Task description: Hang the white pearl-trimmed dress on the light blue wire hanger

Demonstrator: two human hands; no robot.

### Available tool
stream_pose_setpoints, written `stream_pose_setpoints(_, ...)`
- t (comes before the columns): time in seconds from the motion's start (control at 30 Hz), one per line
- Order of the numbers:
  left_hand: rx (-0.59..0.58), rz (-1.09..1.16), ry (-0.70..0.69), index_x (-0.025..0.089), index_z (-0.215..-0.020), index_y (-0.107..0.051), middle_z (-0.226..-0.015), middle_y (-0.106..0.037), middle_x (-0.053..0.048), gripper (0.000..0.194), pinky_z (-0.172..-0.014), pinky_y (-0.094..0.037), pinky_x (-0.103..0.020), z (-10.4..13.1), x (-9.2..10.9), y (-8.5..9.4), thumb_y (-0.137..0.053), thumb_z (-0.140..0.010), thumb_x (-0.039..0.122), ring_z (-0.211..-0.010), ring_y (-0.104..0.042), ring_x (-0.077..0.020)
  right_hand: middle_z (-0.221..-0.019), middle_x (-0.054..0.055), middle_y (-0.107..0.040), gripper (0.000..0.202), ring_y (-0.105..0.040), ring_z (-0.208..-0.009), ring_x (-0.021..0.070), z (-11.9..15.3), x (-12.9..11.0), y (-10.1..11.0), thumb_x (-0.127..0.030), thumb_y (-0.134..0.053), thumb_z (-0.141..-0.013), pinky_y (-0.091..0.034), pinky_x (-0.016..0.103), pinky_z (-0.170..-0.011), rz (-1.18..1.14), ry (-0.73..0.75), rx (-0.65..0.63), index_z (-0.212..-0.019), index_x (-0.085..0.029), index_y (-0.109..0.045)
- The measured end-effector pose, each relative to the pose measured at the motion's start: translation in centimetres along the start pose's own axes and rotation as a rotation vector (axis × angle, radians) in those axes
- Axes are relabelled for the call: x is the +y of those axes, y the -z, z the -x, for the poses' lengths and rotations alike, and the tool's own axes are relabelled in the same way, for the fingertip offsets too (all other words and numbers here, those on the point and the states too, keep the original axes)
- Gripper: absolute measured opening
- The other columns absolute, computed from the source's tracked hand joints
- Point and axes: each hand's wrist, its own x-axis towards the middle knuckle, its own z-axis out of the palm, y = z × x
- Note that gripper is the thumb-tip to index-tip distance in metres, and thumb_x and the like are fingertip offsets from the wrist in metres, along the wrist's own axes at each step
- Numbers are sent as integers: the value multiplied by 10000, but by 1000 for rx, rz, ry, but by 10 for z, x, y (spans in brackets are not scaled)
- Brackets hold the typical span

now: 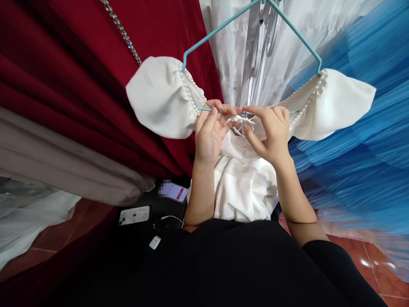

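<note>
A white dress [246, 183] with puffed sleeves and a pearl-beaded neckline hangs in front of me on a teal hanger [220, 29]. My left hand [209, 134] is palm up at the hanger's lower bar, its bent fingertips at a bunch of thin white cord [240, 121]. From the other side, my right hand [271, 130] closes thumb and fingers on the same cord. The left sleeve [159, 98] spreads out past my left hand and the right sleeve [338, 104] past my right. How the cord is looped between my fingers is too fine to make out.
Red fabric [96, 94] hangs at the left, with a beaded strand [121, 32] over it. Blue tulle [354, 162] fills the right. A white-backed phone [134, 215], a lit phone [177, 192] and a small white case [155, 242] lie on a black surface.
</note>
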Motion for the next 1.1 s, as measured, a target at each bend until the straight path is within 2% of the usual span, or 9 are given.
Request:
stream_pose_setpoints(0.1, -10, -181, 17, 225, -1091, -669, -1124, -784, -71, 296, -924, -606, -345, 8, 10, 4, -635, -993, 502, -1087, -762, -231, -1026, 6, -735, 250, -627, -954, 216, -6, -1, 3, -342, -489, -1057, -423, 455, -1008, -31, -29, 9, -1214, -279, -673)
stream_pose_setpoints(0.2, 40, -407, -34, 198, -1001, -743, -920, -807, -54, 314, -792, -619, -313, 18, 21, 3, -616, -1008, 485, -878, -780, -204, -1017, 5, -735, 254, -624, -943, 212, -8, 5, 1, -317, -483, -1051, -421, 454, -1006, -29, -18, 20, -1193, -276, -688)
stream_pose_setpoints(0.33, 269, -467, -537, 272, -827, -761, -740, -735, 21, 205, -699, -607, -347, 19, 39, -2, -645, -992, 309, -704, -716, -177, -1030, 6, -724, 261, -623, -953, 214, -4, 11, 0, -307, -475, -1047, -425, 478, -1032, -20, -9, 15, -1204, -281, -681)
stream_pose_setpoints(0.4, 317, -556, -807, 316, -923, -775, -890, -755, 31, 71, -910, -623, -419, 9, 49, 1, -722, -934, 271, -895, -731, -198, -1016, 8, -714, 269, -625, -963, 218, -3, 12, 1, -303, -465, -1047, -424, 497, -1057, -24, -20, 0, -1206, -285, -681)
stream_pose_setpoints(0.5, 201, -874, -1026, 273, -1181, -744, -1195, -732, -16, 410, -1315, -340, -554, -15, 57, 18, -861, -800, 369, -1253, -632, -270, -1012, 10, -706, 273, -624, -979, 223, -3, 11, 4, -302, -464, -1047, -421, 516, -1083, -21, -31, -17, -1214, -290, -679)
stream_pose_setpoints(0.57, 183, -1056, -947, 254, -1265, -705, -1314, -699, -33, 593, -1368, -217, -542, -31, 57, 31, -921, -714, 284, -1370, -555, -301, -1010, 9, -703, 267, -620, -977, 224, -3, 10, 5, -306, -470, -1046, -425, 518, -1079, -4, -26, -18, -1214, -290, -677)
stream_pose_setpoints(0.7, 221, -1079, -674, 247, -1050, -732, -1093, -744, -24, 293, -1149, -494, -444, -56, 50, 45, -691, -852, 34, -1132, -677, -247, -984, 11, -692, 263, -613, -973, 228, -5, 11, 5, -309, -465, -1046, -432, 518, -1065, 36, -35, -18, -1190, -284, -684)
stream_pose_setpoints(0.93, 457, -956, -887, 216, -792, -719, -822, -720, -22, 414, -908, -560, -427, -78, 68, 68, -456, -777, -104, -863, -706, -189, -1028, 21, -706, 253, -607, -1007, 238, -8, 12, 8, -331, -483, -1042, -414, 520, -1079, 22, -73, -63, -1179, -278, -689)
stream_pose_setpoints(1.1, 541, -796, -829, 179, -908, -636, -892, -638, -10, 79, -940, -563, -436, -61, 47, 119, -659, -907, 103, -907, -687, -156, -1055, 19, -711, 267, -612, -1002, 227, -9, 6, 7, -340, -475, -1052, -412, 500, -1071, -62, -63, -80, -1218, -283, -675)
